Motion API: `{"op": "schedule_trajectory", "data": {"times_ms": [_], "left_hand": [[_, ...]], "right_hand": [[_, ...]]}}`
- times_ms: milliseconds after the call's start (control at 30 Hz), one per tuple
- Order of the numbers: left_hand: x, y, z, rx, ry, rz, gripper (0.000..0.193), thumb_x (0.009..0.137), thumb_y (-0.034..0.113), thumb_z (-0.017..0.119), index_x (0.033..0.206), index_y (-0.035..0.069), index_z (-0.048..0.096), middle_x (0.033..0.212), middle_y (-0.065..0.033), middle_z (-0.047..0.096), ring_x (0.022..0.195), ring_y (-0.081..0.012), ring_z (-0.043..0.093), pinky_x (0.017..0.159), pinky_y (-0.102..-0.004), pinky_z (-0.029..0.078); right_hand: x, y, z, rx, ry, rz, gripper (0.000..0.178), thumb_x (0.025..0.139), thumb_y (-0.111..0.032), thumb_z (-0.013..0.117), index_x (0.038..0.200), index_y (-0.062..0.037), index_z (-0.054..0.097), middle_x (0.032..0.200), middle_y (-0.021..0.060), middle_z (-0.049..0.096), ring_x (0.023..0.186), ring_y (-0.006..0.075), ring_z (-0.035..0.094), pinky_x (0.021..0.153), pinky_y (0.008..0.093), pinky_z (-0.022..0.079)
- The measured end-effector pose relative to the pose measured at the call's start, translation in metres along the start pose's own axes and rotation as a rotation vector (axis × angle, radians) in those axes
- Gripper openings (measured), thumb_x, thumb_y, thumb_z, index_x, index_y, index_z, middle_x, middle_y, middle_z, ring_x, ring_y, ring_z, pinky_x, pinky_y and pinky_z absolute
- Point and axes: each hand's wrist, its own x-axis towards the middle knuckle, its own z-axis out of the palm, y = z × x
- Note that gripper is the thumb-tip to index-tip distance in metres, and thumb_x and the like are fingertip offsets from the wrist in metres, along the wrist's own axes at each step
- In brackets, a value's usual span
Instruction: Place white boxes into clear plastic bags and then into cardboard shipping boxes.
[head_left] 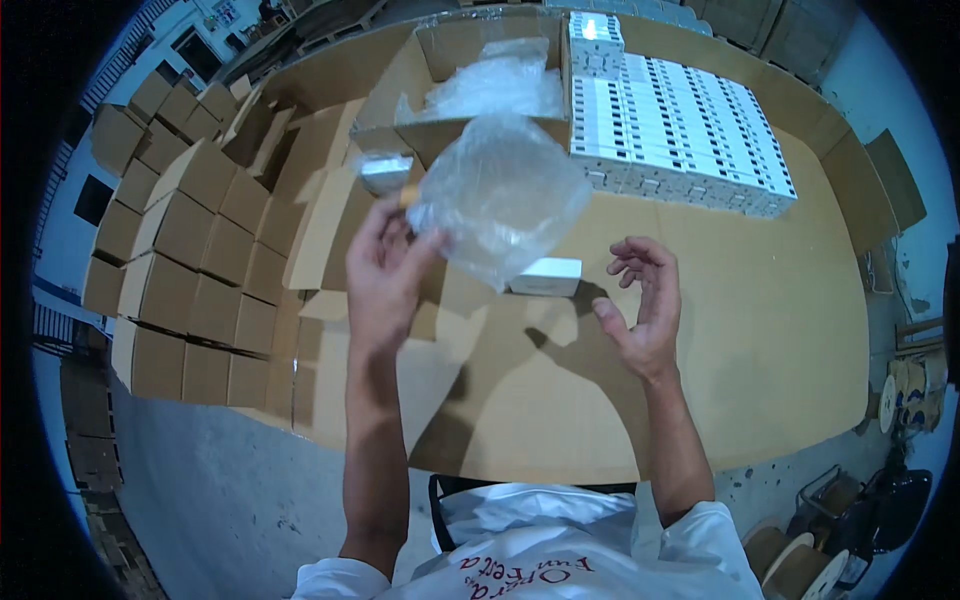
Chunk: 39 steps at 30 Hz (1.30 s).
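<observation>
The left hand (390,265) held a clear bag (515,195), gripping its left edge between thumb and fingers. The bag hung puffed out to the right of that hand, above the table (760,320). Something orange (408,196) showed at the fingertips, too small to make out. The right hand (648,315) held nothing; its fingers were loosely curled, with a wide gap between them and the thumb, and its palm faced left.

The white box (548,277) lay on the table between the two hands, just left of the right thumb and apart from it. The bag's near edge covered the left end of the box from view.

Just beyond the left hand was a shiny packet (386,172), whitish and wrapped in clear film. Farther off stood a carton (388,135) with a heap of clear bags (500,90) inside. To the right of the carton, on the far side of the table, white boxes (690,135) stood packed in long rows, with a few stacked higher at the far left corner. Well to the left, brown boxes (195,275) were piled in tiers.
</observation>
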Motion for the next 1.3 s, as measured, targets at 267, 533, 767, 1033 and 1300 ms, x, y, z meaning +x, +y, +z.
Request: {"op": "schedule_trajectory", "data": {"times_ms": [267,533,767,1033,1300], "left_hand": [[-0.109,-0.084,-0.011,-0.192,0.081,-0.155,0.032,0.092,-0.002,0.066,0.122,-0.002,0.055,0.113,-0.0095,0.066,0.102,-0.0152,0.064,0.094,-0.0302,0.053],[-0.123,-0.104,-0.002,-0.156,0.034,-0.270,0.035,0.091,-0.002,0.066,0.123,-0.002,0.054,0.109,-0.0101,0.065,0.091,-0.0129,0.067,0.080,-0.0264,0.058],[-0.119,-0.104,-0.003,-0.168,0.034,-0.284,0.036,0.090,0.000,0.069,0.123,-0.002,0.054,0.111,-0.0099,0.065,0.092,-0.0135,0.067,0.083,-0.0286,0.058],[-0.111,-0.107,-0.001,0.058,0.043,-0.378,0.039,0.088,-0.001,0.069,0.125,0.000,0.053,0.113,-0.0097,0.064,0.095,-0.0129,0.066,0.078,-0.0257,0.057],[-0.099,-0.065,0.014,0.460,0.074,0.242,0.057,0.078,0.003,0.078,0.128,0.004,0.051,0.118,-0.0134,0.062,0.112,-0.0243,0.059,0.094,-0.0411,0.051]], "right_hand": [[-0.006,-0.011,0.017,0.087,-0.122,-0.034,0.044,0.073,-0.004,0.079,0.112,-0.0037,0.059,0.101,0.0072,0.064,0.069,0.0094,0.060,0.059,0.0231,0.048],[-0.011,-0.011,0.014,-0.042,-0.200,-0.066,0.016,0.080,0.004,0.073,0.093,-0.0028,0.067,0.088,0.0059,0.067,0.070,0.0109,0.062,0.061,0.0240,0.052],[-0.003,-0.010,0.014,-0.086,-0.210,-0.081,0.013,0.079,0.006,0.074,0.087,-0.0028,0.068,0.093,0.0068,0.068,0.077,0.0124,0.065,0.062,0.0246,0.053],[0.002,-0.014,0.010,-0.071,-0.199,-0.060,0.015,0.078,0.005,0.075,0.087,-0.0043,0.067,0.099,0.0063,0.066,0.095,0.0185,0.063,0.074,0.0304,0.052],[0.003,-0.007,0.004,0.082,-0.318,0.029,0.012,0.080,0.000,0.074,0.088,-0.0064,0.067,0.092,0.0052,0.067,0.091,0.0173,0.061,0.072,0.0306,0.048]]}}
